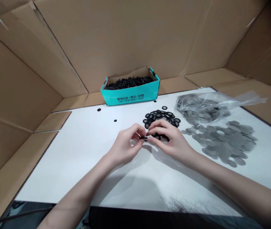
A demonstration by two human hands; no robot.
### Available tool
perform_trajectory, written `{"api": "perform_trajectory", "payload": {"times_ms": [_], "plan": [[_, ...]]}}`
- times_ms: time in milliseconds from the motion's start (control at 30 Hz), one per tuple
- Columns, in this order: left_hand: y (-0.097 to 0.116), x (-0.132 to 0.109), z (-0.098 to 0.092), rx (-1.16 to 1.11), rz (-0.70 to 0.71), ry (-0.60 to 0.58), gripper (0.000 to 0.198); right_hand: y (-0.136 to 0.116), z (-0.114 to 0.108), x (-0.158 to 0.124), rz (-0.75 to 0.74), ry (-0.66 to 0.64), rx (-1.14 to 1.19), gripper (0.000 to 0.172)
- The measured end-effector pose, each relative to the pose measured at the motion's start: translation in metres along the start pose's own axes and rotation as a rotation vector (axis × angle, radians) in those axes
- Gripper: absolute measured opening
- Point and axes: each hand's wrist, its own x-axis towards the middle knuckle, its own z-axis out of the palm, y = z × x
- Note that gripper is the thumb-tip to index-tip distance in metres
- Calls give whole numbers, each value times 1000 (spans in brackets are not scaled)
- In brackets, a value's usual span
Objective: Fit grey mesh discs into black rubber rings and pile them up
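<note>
My left hand (128, 143) pinches a small black ring (144, 138) between thumb and fingers, just above the white table surface. From the other side, my right hand (170, 138) closes its thumb and fingertips on the same ring. Behind the fingers lies a pile of black rings with grey centres (159, 117), partly hidden by my right hand. Several loose grey discs (228, 140) are spread to the right of my right hand.
A teal box (130, 95) full of black rings stands at the back. A clear plastic bag (200, 106) of grey discs lies at the back right. Small black pieces (99, 109) lie on the white table (78, 152). Cardboard walls (125, 38) surround it.
</note>
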Motion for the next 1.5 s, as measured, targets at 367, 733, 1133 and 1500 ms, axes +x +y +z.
{"api": "perform_trajectory", "payload": {"times_ms": [367,733,1133,1500], "plan": [[0,-2,4,16,49,-16,12,0,2,-2,-21,-22,33,13],[-4,-1,1,42,40,-79,19,0,4,-3,-26,-43,-11,12],[-3,-2,3,66,89,0,12,2,2,-2,-69,-25,-39,11],[-2,-4,2,106,63,-77,19,-1,4,-4,-98,-10,-12,12]]}}
